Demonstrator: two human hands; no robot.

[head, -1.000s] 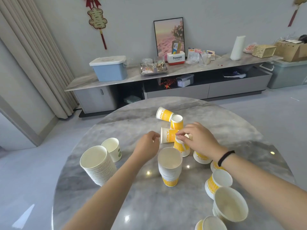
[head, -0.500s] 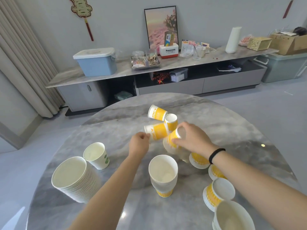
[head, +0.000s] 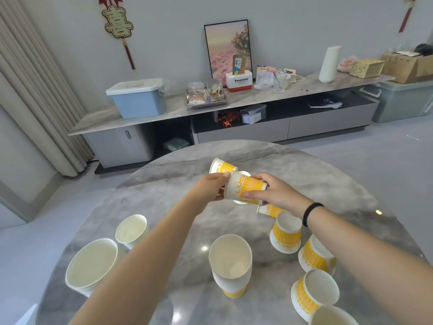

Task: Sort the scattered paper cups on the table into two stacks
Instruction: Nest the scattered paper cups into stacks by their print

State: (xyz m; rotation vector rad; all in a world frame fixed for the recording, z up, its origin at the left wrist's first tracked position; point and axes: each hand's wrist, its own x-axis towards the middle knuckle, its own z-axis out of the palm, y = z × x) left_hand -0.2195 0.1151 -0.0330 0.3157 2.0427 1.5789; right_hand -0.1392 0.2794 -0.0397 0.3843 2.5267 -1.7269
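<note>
Both hands meet above the middle of the round marble worktop (head: 150, 198), holding one yellow cup (head: 244, 188) on its side in the air. The right hand (head: 278, 195) wraps its fingers (head: 251, 195) and thumb around the cup's base end; the left hand (head: 208, 188) pinches the cup's rim end with curled fingers. Whether a second cup sits nested at that rim I cannot tell.

Just behind the hands, toward the far edge, another yellow cup (head: 221, 166) lies on its side, and an upright one (head: 243, 173) shows only its rim behind the held cup. Under the right wrist a tipped cup (head: 269, 210) lies on the worktop. Along the right edge stand further yellow cups: one upside down (head: 285, 233), one leaning beside it (head: 316, 254), one near the near edge (head: 314, 294), and a rim cut off at the bottom (head: 332, 316).

Near the middle of the near edge stands the yellow stack (head: 230, 266), mouth up. At the near-left edge sits the tall white stack (head: 91, 266), tilted, with a single white cup (head: 131, 231) upright just behind it.

A black band (head: 310, 213) circles the right wrist.
</note>
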